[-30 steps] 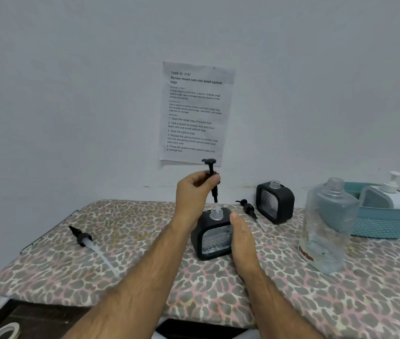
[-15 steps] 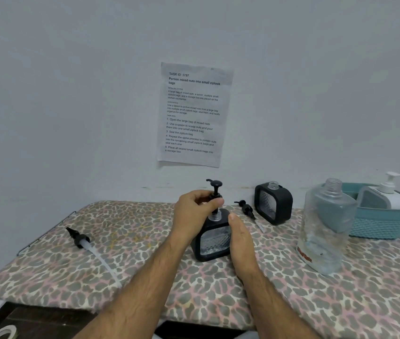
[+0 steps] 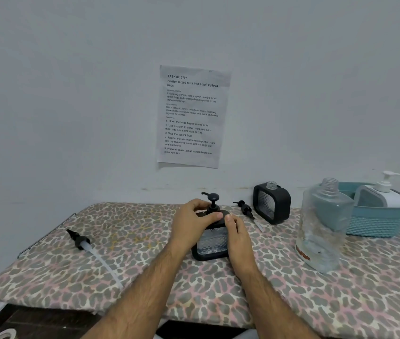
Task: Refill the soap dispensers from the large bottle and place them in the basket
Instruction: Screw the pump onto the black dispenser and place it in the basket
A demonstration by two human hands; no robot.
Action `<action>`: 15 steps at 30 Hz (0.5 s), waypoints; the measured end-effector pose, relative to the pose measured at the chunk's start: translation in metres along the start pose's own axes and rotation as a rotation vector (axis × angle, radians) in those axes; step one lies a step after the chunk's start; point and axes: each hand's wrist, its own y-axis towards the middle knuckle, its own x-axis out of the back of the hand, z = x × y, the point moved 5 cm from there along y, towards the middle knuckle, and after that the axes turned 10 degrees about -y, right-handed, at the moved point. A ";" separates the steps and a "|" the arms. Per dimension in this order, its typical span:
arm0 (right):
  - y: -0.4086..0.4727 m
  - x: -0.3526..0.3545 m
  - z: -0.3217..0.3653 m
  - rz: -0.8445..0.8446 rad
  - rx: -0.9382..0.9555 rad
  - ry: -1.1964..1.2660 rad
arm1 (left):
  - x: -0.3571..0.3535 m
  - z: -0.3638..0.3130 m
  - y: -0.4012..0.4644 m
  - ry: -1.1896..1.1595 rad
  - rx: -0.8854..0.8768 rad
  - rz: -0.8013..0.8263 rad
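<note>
Seating the pump.
My left hand (image 3: 191, 222) pinches the black pump collar (image 3: 213, 208); my right hand (image 3: 239, 237) grips the black-framed clear square dispenser (image 3: 210, 243), probably rigid, slippery; hold the frame.

- A leopard-print board (image 3: 145, 272) is carrying everything.
- A loose pump (image 3: 81, 241) is lying at its left.
- A black dispenser (image 3: 212, 243) is standing mid-board.
- A second pump (image 3: 245, 207) is lying just beside an open dispenser (image 3: 272, 203) at the far edge.
- A large bottle (image 3: 323, 228) is standing right, touching a teal basket (image 3: 377, 223).
</note>
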 end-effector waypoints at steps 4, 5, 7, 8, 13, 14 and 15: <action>-0.001 0.000 0.001 -0.010 0.005 -0.019 | 0.002 -0.004 0.002 0.028 -0.012 0.118; -0.001 0.000 0.001 -0.007 -0.001 -0.017 | 0.003 -0.006 0.001 0.043 -0.009 0.161; -0.001 -0.001 0.000 0.002 -0.007 -0.001 | 0.003 -0.009 0.000 0.085 0.001 0.250; 0.000 -0.001 0.000 0.003 -0.006 0.005 | 0.002 -0.009 -0.001 0.102 0.012 0.293; -0.003 0.000 0.002 0.002 -0.007 0.026 | -0.004 -0.015 -0.005 0.078 0.141 0.427; -0.002 0.000 0.002 0.002 -0.005 0.029 | -0.006 -0.017 -0.004 0.110 0.115 0.432; -0.002 0.000 0.002 0.001 -0.004 0.031 | -0.008 -0.019 -0.003 0.156 0.068 0.421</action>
